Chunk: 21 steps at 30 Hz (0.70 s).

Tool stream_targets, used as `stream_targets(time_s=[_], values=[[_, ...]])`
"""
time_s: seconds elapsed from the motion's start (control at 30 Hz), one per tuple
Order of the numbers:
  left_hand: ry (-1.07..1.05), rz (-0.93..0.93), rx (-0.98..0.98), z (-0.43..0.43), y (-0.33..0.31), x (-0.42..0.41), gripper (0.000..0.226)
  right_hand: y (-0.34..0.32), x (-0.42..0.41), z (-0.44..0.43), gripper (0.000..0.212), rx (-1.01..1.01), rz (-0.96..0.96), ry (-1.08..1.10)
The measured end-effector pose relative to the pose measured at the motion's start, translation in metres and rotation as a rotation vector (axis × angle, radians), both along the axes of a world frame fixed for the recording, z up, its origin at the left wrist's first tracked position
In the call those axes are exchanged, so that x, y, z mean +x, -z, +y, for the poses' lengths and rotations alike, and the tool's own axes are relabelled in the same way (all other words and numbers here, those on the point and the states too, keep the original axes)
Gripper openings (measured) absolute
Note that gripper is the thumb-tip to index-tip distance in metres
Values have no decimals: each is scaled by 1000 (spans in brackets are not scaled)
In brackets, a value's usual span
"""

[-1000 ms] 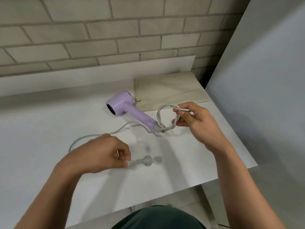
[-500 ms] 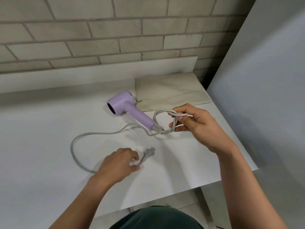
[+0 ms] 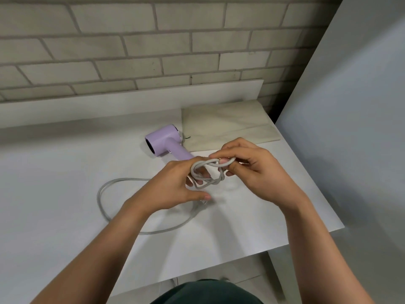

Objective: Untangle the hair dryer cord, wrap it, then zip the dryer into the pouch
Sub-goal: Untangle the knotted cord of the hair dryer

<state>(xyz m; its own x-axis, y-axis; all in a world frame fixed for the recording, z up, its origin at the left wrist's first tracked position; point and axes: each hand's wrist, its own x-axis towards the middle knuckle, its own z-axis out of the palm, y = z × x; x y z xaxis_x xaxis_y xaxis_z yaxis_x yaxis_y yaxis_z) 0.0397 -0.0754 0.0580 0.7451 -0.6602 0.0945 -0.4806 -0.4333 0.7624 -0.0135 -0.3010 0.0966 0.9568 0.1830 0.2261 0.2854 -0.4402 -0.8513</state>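
A lilac hair dryer (image 3: 162,140) lies on the white table (image 3: 54,194) with its handle pointing toward my hands. Its grey cord (image 3: 100,200) runs in a wide loop across the table to the plug (image 3: 202,204), which looks blurred just under my left thumb. Near the handle the cord forms a knot (image 3: 210,172), lifted off the table. My right hand (image 3: 254,170) pinches the top of the knot. The fairly straight fingers of my left hand (image 3: 173,187) reach into the knot's loop. A flat beige pouch (image 3: 225,123) lies behind the dryer.
A brick wall with a white ledge (image 3: 131,99) runs along the back. A grey panel (image 3: 350,128) stands on the right, close to the table's right edge. The table's front edge is near my body.
My left hand has let go of the cord near the plug and moved up and right to the knot. My right hand keeps its hold on the knot.
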Motion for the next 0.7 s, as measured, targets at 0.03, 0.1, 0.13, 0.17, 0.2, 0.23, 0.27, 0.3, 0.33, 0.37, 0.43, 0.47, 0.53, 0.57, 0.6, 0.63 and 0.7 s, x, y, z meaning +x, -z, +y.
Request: stream_targets(time_s=[0.03,0.1,0.13,0.17,0.2,0.23,0.27,0.3,0.33,0.37,0.43,0.47,0.53,0.57,0.6,0.63,0.7], values=[[-11,8,-22,-1,-1,-1,73,1,0,2,45,62,-1,45],[-76,21,-91,-4,-1,-3,70,3,2,10,41,172,26,134],[-119,28,-134,-5,-2,-4,64,5,2,14,40,228,47,171],[-161,37,-174,-7,-3,-6,58,6,2,17,41,289,65,195],[-197,47,-208,-8,-4,-6,51,8,3,19,43,353,87,204],[-229,59,-240,-8,-4,-7,45,10,2,19,47,400,117,199],[-266,76,-278,-8,-4,-8,39,13,2,17,49,406,155,189],[-305,93,-324,-8,-4,-9,34,16,1,14,47,358,193,177],[-342,97,-371,-9,-3,-10,31,18,1,11,41,271,234,158],[-371,79,-403,-9,-2,-11,31,20,1,9,32,193,279,125],[-361,-21,-422,-8,3,-11,30,21,0,7,22,212,394,54],[-324,-100,-419,-8,6,-11,27,20,0,7,22,289,462,39],[-242,-310,-360,-3,12,-10,25,12,-1,7,26,427,581,32],[-206,-417,-302,-1,15,-9,29,8,0,7,29,454,620,39],[-171,-506,-231,0,18,-10,36,5,0,7,32,452,647,47],[-141,-576,-159,2,22,-10,43,3,0,7,32,428,658,47],[-117,-669,-42,3,28,-13,55,0,2,9,17,361,653,55]])
